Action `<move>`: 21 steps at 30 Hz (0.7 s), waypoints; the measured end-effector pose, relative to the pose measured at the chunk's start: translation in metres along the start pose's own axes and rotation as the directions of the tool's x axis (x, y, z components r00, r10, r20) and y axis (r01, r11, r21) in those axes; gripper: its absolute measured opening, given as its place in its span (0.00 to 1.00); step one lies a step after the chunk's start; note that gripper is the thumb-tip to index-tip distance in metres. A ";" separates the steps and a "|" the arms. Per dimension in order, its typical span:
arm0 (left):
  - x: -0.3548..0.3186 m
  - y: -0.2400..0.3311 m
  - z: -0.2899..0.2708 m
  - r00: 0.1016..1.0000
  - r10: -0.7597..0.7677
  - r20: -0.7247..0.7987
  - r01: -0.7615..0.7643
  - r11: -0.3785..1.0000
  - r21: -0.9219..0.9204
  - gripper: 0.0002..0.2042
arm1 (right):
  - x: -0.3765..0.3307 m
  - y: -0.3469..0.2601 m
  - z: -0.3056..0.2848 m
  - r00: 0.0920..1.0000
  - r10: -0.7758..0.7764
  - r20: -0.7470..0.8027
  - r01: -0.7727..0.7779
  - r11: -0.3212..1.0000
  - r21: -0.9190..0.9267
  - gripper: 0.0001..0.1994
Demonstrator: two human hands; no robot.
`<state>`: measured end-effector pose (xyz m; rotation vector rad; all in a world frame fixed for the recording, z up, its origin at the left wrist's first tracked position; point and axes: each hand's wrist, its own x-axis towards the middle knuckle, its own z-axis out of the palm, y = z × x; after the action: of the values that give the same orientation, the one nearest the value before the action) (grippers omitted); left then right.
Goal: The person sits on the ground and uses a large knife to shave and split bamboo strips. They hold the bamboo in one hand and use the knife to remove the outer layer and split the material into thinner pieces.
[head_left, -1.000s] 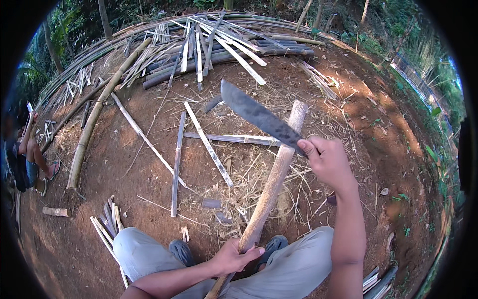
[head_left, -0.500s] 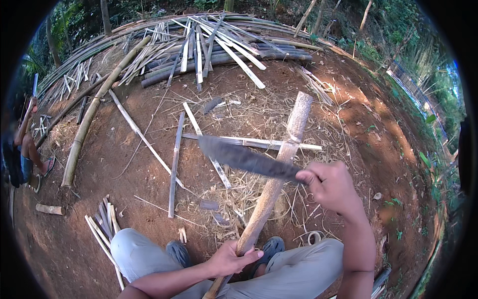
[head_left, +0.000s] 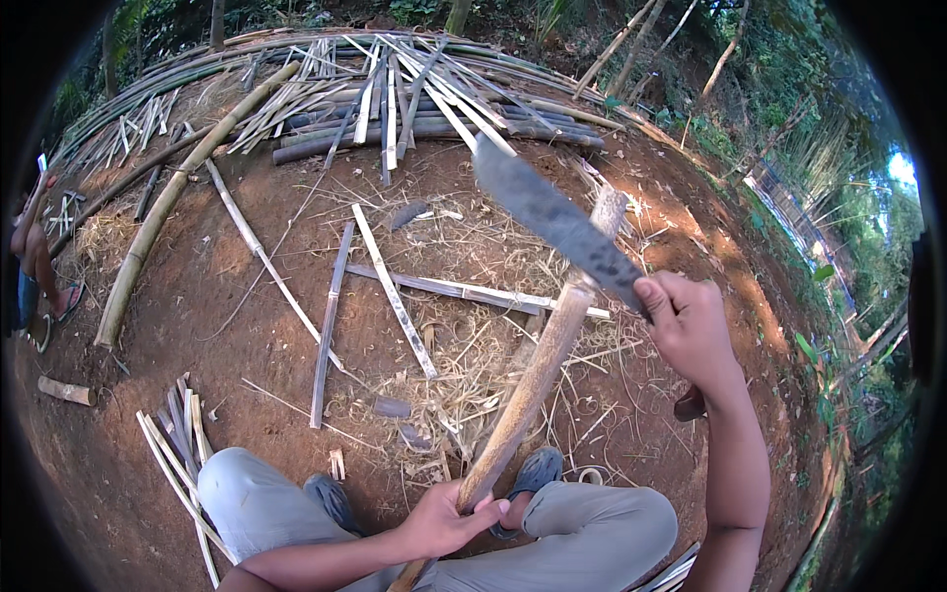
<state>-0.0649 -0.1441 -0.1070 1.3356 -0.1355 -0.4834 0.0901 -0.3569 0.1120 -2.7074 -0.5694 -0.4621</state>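
Observation:
My left hand [head_left: 446,517] grips the near end of a long bamboo pole [head_left: 538,367], just above my knees. The pole slants away to the upper right over the dirt. My right hand [head_left: 688,329] holds the handle of a big dark chopping knife [head_left: 554,220]. Its blade is raised above the pole's far end and points up and to the left. I sit with both legs in grey trousers [head_left: 258,500] and dark sandals [head_left: 534,472] beneath the pole.
Split bamboo strips [head_left: 393,290] lie scattered on the red dirt ahead. A large pile of bamboo poles and slats [head_left: 395,94] fills the back. A thick pole [head_left: 160,219] lies at left. Another person [head_left: 35,259] sits at the far left edge. More slats [head_left: 178,449] lie by my left knee.
The knife came down onto the pole half a second ago and is now lifted again, blade higher and further from me. My left hand keeps its hold on the pole.

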 end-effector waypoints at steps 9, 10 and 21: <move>0.002 -0.002 -0.001 1.000 -0.014 0.010 0.014 1.000 0.003 0.17 | -0.006 0.002 0.024 0.967 -0.253 -0.041 0.237 0.943 -0.233 0.18; 0.002 -0.001 -0.003 1.000 -0.020 -0.004 0.020 1.000 0.004 0.17 | 0.000 0.005 0.024 0.985 -0.104 -0.139 0.089 0.990 -0.112 0.19; -0.001 -0.001 -0.004 0.999 -0.011 0.048 0.014 0.998 -0.054 0.17 | -0.006 0.036 0.035 0.966 -0.167 -0.197 0.132 0.975 -0.181 0.17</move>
<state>-0.0646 -0.1406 -0.1083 1.2733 -0.1525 -0.5266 0.1094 -0.3767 0.0698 -2.7324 -0.7072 -0.8621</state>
